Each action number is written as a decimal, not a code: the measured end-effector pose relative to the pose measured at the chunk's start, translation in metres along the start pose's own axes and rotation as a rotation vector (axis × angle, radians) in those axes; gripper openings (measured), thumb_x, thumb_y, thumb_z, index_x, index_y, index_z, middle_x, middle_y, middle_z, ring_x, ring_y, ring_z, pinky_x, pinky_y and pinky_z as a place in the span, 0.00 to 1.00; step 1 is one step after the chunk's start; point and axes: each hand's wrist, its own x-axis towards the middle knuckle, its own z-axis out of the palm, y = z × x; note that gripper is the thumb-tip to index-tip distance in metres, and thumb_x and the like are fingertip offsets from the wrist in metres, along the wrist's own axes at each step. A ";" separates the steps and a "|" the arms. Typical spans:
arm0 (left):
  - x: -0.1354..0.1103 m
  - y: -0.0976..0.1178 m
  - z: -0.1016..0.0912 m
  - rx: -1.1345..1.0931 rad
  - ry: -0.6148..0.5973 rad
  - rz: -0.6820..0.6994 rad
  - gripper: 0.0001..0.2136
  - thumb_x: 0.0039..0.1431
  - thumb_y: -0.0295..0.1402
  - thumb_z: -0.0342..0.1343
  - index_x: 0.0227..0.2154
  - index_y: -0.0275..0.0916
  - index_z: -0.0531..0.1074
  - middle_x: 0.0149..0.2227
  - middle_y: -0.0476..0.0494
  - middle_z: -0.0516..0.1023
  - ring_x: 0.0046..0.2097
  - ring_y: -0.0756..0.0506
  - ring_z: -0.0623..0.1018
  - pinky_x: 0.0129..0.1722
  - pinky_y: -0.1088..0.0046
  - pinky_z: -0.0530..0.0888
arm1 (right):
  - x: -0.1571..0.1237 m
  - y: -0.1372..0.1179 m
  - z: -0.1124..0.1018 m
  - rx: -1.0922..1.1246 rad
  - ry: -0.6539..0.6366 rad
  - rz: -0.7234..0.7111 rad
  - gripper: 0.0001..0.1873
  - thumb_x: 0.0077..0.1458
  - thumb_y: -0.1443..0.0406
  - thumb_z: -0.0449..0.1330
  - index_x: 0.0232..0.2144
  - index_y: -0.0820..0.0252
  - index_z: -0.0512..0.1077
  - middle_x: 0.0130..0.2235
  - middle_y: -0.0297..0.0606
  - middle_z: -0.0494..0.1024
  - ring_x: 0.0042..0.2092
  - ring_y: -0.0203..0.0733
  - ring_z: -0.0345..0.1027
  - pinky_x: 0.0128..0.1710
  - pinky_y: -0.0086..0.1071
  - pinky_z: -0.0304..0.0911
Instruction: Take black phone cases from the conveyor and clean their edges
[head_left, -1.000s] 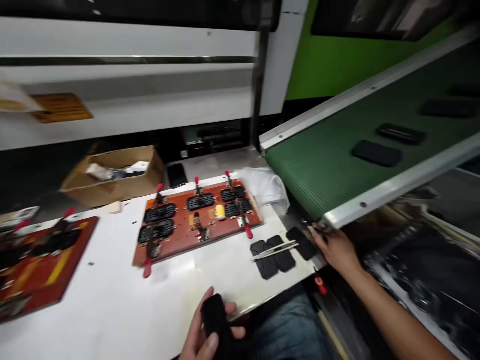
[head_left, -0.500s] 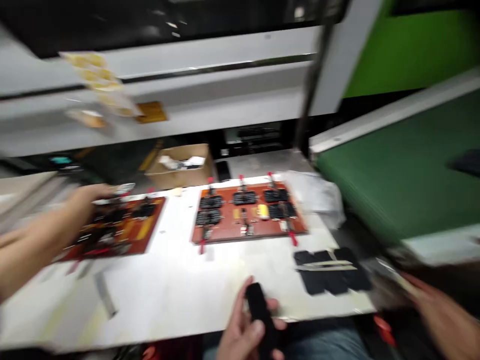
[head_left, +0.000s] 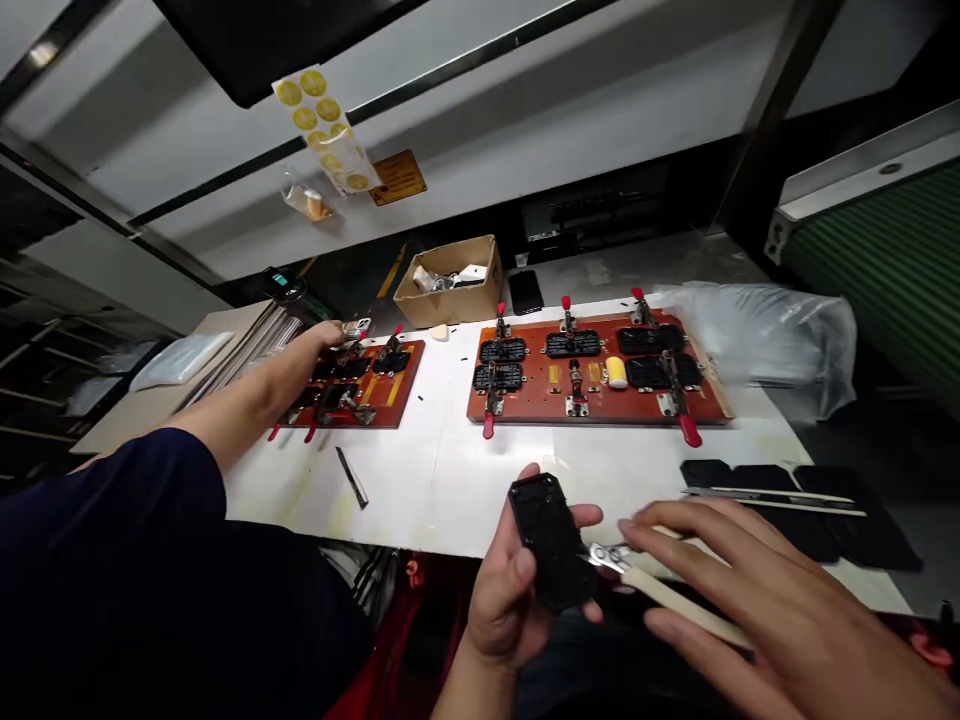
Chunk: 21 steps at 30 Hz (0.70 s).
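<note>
My left hand (head_left: pixel 499 590) grips a black plastic cover (head_left: pixel 547 535), a flat oblong piece with cut corners, tilted in front of the table edge. My right hand (head_left: pixel 772 600) is closed around the cream handles of a pair of nippers (head_left: pixel 611 560). Their metal jaws touch or nearly touch the cover's right edge; the exact contact is too small to tell. Past my hands lies a brown fixture board (head_left: pixel 525 402) with red-handled toggle clamps and several black parts on it. Right of it, black flat pieces (head_left: pixel 705 473) lie under thin pale strips or tweezers.
At left, a co-worker's arm (head_left: pixel 255 400) reaches over a second fixture board (head_left: pixel 409 385). A cardboard box (head_left: pixel 450 305), a phone-like black slab (head_left: pixel 526 292) and clear plastic bags (head_left: pixel 787 330) sit behind. A thin blade-like strip (head_left: pixel 351 478) lies left of my hands.
My right hand has come in from the far right with the nippers to the cover in my left hand. The cover now faces up more, showing its inner side. The view has shifted.
</note>
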 end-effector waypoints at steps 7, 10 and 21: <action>-0.015 -0.001 -0.002 -0.090 0.145 0.123 0.51 0.57 0.48 0.67 0.76 0.44 0.44 0.59 0.32 0.79 0.63 0.28 0.76 0.60 0.51 0.74 | 0.079 -0.045 0.000 -0.008 -0.143 -0.203 0.15 0.65 0.59 0.61 0.52 0.54 0.77 0.49 0.45 0.81 0.49 0.57 0.72 0.46 0.49 0.71; -0.014 -0.004 -0.002 -0.075 0.163 0.116 0.49 0.57 0.49 0.67 0.75 0.43 0.49 0.59 0.33 0.79 0.65 0.27 0.74 0.66 0.48 0.67 | 0.080 -0.050 0.005 -0.016 -0.157 -0.214 0.15 0.64 0.61 0.61 0.51 0.56 0.77 0.47 0.46 0.81 0.47 0.57 0.71 0.45 0.50 0.70; -0.011 -0.007 -0.009 -0.042 0.184 -0.019 0.54 0.49 0.57 0.69 0.75 0.47 0.52 0.65 0.32 0.74 0.65 0.24 0.73 0.61 0.46 0.73 | 0.078 -0.046 0.012 -0.084 -0.132 -0.174 0.11 0.57 0.64 0.64 0.43 0.58 0.78 0.38 0.45 0.77 0.40 0.54 0.67 0.38 0.46 0.63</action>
